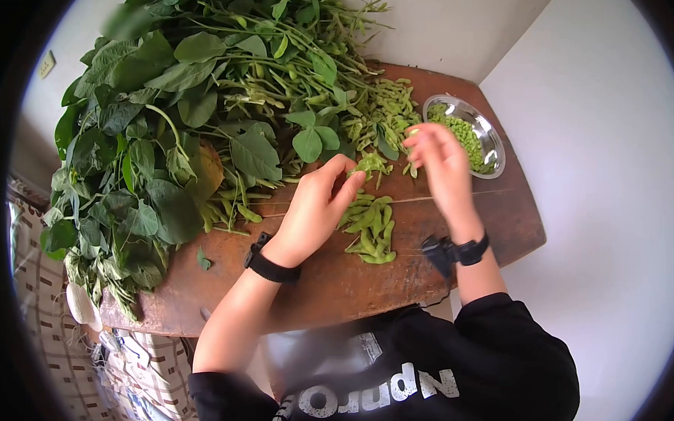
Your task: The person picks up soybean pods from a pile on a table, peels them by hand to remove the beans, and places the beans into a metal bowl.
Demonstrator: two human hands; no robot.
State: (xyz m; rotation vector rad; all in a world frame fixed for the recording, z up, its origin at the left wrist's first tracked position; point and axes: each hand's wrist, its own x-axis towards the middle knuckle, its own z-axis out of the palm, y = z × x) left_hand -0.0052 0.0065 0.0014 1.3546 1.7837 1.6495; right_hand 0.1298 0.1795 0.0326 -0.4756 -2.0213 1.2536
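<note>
My left hand (323, 203) is closed, thumb and forefinger pinched at a green soybean pod (364, 166) over the table. Just below its fingertips lies a small pile of plump, whole soybean pods (371, 228). My right hand (443, 162), slightly blurred, is raised at the left rim of a clear bowl (490, 121). Its fingertips are pinched around a small pale-green soybean (414, 132), partly hidden by the fingers. Shelled green soybeans (464, 135) lie in the bowl. Flattened, pale pods (389, 105) are heaped to the left of the bowl.
A large heap of leafy soybean plants (192, 104) covers the left and back of the wooden table (303, 293). Walls stand behind and to the right. A black device (436, 253) is strapped at my right wrist, and a patterned cloth (51, 317) hangs at the left.
</note>
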